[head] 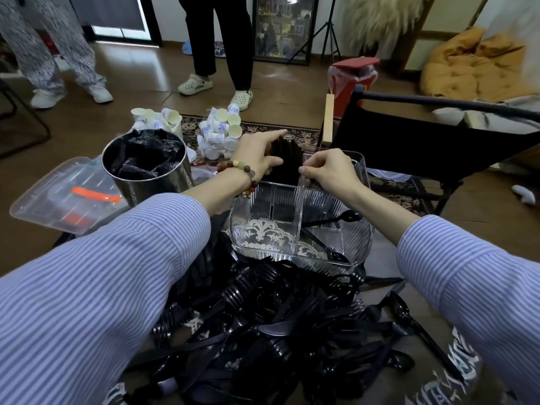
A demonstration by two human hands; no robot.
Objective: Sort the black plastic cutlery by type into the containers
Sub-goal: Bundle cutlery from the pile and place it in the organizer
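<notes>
Both arms reach forward — left hand (260, 154) fingers curled in a grip, right hand (327, 168) fingers pinched.

- Single head cam, sitting on the person's head, looking forward and steeply down.
- Wide-angle lens bending the edges; both striped sleeves (111, 276) running in from the bottom corners.
- Sitting close to the work: cutlery pile (271, 325) filling the lower middle, clear divided container (298, 223) just beyond it, at frame centre.
- Upper third reaching across the floor (140, 92) to two standing people's legs and a framed picture (283, 27) against the far wall.
- No second view, so nothing overlapping.
</notes>
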